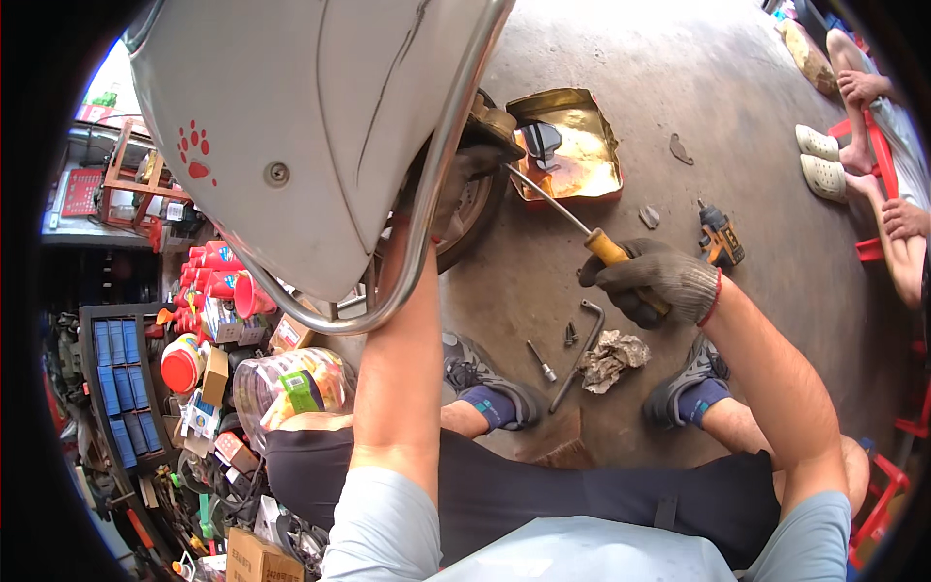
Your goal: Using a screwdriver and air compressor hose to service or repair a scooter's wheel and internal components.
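Note:
My right hand (659, 281), in a dark glove with a pale cuff, is closed round the yellow handle of a screwdriver (605, 246). Its long shaft slants up and left, with the tip at a grimy brownish metal part (495, 124) beside the wheel (477, 218). Reaching behind the chrome bar (423, 228) of a white scooter body (291, 116), my left hand (464, 179) wears a dark glove too. Its fingers wrap round that metal part from below, partly hidden by the bar. Whether the screwdriver tip touches the part is hard to tell.
Right of the wheel lies an open gold tin (592, 145). On the floor are a cordless driver (720, 235), an L-shaped wrench (580, 359), a socket bit (543, 363), bolts (570, 335) and a crumpled rag (615, 361). Another person (902, 194) sits at right; shelves and boxes (260, 558) crowd the left.

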A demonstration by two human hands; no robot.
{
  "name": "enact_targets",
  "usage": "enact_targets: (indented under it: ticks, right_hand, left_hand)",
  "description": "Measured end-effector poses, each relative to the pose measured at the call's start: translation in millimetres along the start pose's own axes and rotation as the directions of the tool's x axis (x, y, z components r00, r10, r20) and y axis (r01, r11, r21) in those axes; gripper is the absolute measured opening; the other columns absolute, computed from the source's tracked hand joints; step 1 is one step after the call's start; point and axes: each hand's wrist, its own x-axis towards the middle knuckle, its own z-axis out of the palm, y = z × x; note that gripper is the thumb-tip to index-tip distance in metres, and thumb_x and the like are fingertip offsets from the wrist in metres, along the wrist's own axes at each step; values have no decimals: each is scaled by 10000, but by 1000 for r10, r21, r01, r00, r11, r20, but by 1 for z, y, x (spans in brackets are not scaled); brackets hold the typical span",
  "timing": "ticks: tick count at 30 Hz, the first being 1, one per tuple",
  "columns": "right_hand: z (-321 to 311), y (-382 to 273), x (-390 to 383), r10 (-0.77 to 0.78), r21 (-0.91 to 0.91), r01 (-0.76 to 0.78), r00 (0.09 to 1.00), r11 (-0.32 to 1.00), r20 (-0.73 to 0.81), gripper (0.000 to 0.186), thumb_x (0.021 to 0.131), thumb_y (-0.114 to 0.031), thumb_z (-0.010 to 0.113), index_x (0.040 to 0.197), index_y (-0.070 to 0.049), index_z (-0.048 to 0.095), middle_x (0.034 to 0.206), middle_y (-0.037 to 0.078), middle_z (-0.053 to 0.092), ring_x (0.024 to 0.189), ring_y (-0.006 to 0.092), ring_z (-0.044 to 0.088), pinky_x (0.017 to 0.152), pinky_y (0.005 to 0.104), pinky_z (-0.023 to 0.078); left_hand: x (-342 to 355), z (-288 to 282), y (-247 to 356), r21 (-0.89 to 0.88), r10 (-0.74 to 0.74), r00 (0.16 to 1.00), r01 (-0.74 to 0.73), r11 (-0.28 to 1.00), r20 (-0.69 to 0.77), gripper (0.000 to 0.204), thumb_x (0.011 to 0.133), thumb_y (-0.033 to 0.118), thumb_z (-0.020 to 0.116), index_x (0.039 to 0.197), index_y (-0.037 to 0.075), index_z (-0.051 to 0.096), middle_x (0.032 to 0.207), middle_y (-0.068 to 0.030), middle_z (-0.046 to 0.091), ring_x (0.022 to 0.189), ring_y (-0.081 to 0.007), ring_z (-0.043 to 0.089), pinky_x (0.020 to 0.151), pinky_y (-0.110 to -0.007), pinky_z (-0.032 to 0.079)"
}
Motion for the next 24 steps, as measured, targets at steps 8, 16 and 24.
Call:
enact_targets:
  ticks: [8,16,24]
  right_hand:
    - [-11,6,5,-131,-113,117,983,987,-126,307,890,-306,640,1012,-26,606,681,15,545,503,80,478,447,241,384]
    - [-26,-4,-3,-209,-438,66,935,897,-287,311,891,-307,621,1020,-24,617,697,-10,540,551,61,472,492,241,396]
    - [-17,-8,-30,-337,-489,138,876,861,-346,348,868,-246,610,1094,14,568,773,18,557,660,79,521,623,263,458]
  left_hand:
    - [11,6,-13,321,181,982,-153,935,-59,650,714,1,742,1310,-20,485,1239,-90,569,1147,-186,551,993,-294,459]
    - [6,9,-7,615,270,961,-179,768,-56,648,724,41,747,1312,-22,482,1251,-118,571,1150,-210,557,1012,-314,438]
    - [8,9,-10,659,377,926,-267,703,-27,640,705,132,781,1261,-26,506,1170,-130,616,1098,-248,588,981,-339,448]
